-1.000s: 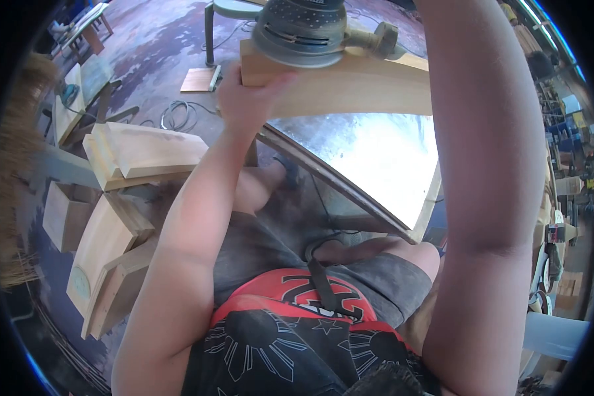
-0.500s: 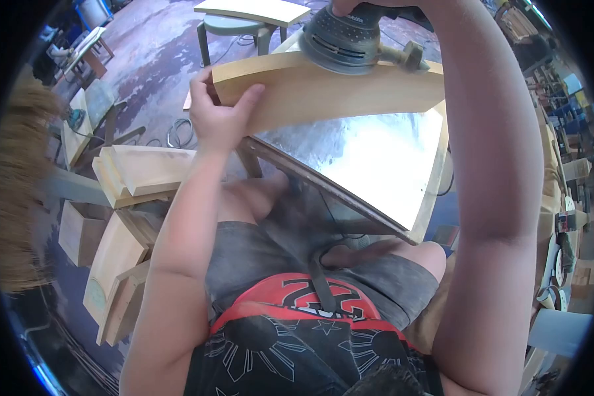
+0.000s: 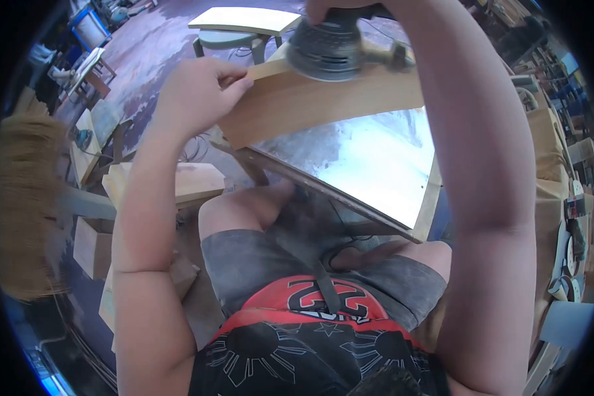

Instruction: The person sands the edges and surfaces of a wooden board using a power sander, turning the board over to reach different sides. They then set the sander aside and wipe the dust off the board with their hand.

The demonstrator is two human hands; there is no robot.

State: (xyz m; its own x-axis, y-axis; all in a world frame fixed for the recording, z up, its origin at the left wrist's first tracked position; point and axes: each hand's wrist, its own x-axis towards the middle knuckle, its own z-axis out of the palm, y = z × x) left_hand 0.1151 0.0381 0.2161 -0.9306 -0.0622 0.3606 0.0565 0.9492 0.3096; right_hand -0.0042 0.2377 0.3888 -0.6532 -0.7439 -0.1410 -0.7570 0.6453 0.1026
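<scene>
A curved wooden board (image 3: 323, 99) stands on edge on a small work table with a pale, shiny top (image 3: 376, 165). My left hand (image 3: 208, 86) pinches the board's upper left corner, thumb and fingers close together. At the top edge of the view my right hand (image 3: 320, 10) grips a round orbital sander (image 3: 327, 49), and most of that hand is cut off. The sander's base rests along the board's upper edge, slightly blurred. A dust outlet (image 3: 397, 58) sticks out from its right side.
Cut wooden pieces (image 3: 191, 181) are piled left of my legs. Beyond the work table, a pale board lies on a stool (image 3: 234, 41). A brush-like bundle of bristles (image 3: 30, 204) fills the far left. Another sander (image 3: 81, 138) sits on a board further back.
My left hand has shifted from clasping the board's left end to pinching its upper corner. The sander has moved left along the edge, and the board now leans differently.
</scene>
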